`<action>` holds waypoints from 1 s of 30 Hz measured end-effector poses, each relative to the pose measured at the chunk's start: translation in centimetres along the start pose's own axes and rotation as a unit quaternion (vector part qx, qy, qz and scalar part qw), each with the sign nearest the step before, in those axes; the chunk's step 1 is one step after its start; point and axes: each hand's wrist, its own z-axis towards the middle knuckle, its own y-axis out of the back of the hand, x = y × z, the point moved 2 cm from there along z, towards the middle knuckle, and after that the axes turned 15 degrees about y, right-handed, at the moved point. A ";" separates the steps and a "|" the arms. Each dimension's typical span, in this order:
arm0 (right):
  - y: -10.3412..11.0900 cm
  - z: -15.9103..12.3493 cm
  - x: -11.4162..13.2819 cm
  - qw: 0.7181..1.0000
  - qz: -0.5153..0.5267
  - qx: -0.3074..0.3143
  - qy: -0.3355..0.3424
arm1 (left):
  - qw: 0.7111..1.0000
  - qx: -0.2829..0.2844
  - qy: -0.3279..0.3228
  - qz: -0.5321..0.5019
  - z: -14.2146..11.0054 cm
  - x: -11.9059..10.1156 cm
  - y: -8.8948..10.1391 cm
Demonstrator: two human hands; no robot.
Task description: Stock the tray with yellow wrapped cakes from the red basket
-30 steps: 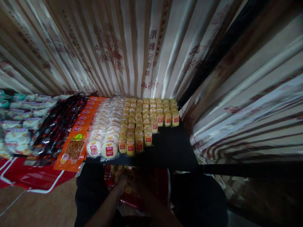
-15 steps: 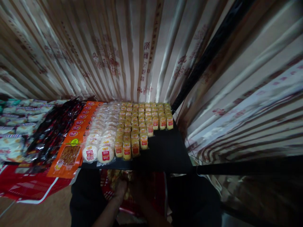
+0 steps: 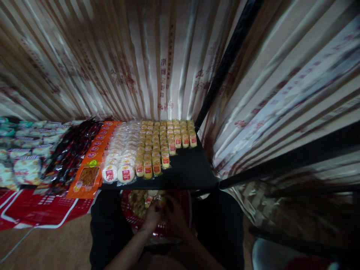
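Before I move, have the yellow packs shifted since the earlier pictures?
No. The yellow packs form the same stepped rows against the front edge of the shelf; only the view has shifted.

Left hand: [image 3: 153,215] low center, fingers bent inward
Right hand: [image 3: 174,212] just beside left, fingers curled toward it
Forearms: [image 3: 131,249] both reach up from bottom edge, converging, bare
Legs: [image 3: 111,227] dark-clothed, spread, one each side of hands
Fingertips: too dim to tell

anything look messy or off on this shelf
The front orange packet pokes past the edge of the black shelf, and the dark packets lie in a slanting jumble beside neater rows. The yellow-wrapped snacks end in an uneven front line. I see no spill, but the light is dim.
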 end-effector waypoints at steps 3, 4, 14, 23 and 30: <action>2.0 -0.3 1.2 0.999 0.032 -0.016 0.004 | 0.999 -0.010 -0.053 0.007 -1.2 -0.8 -0.3; 2.7 -0.4 1.6 0.999 0.034 -0.019 0.005 | 0.997 -0.015 -0.073 0.008 -1.5 -1.0 -0.5; 8.1 0.5 5.9 0.997 -0.024 -0.043 0.062 | 0.974 -0.034 -0.223 0.027 -4.9 -5.8 -1.6; 10.3 4.0 6.9 0.978 -0.074 -0.148 0.130 | 0.959 -0.065 -0.274 0.020 -5.3 -12.9 -2.5; 10.8 8.4 5.2 0.974 -0.069 -0.185 0.110 | 0.957 -0.114 -0.252 0.082 -4.8 -17.3 -4.1</action>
